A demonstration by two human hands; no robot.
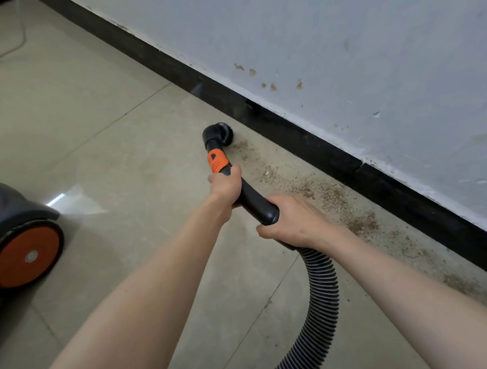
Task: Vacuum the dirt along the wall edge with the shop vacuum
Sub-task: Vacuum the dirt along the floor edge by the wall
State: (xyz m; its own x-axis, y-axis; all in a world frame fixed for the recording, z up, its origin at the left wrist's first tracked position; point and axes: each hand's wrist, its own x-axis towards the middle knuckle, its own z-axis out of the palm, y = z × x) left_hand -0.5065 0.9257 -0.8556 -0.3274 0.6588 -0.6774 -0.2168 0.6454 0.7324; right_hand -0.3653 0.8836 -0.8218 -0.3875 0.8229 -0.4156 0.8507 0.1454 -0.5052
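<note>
Here, a person's left hand (225, 186) and right hand (291, 220) both grip the stiff, light black vacuum wand (253, 196), its round brush nozzle (220, 132) touching the floor at the dirt (322, 190) beside the baseboard (315, 144), its ribbed hose (321, 310) trailing limply.

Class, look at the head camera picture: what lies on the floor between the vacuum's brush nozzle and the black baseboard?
In the head view, scattered brown dirt lies on the tile between the brush nozzle and the black baseboard.
</note>
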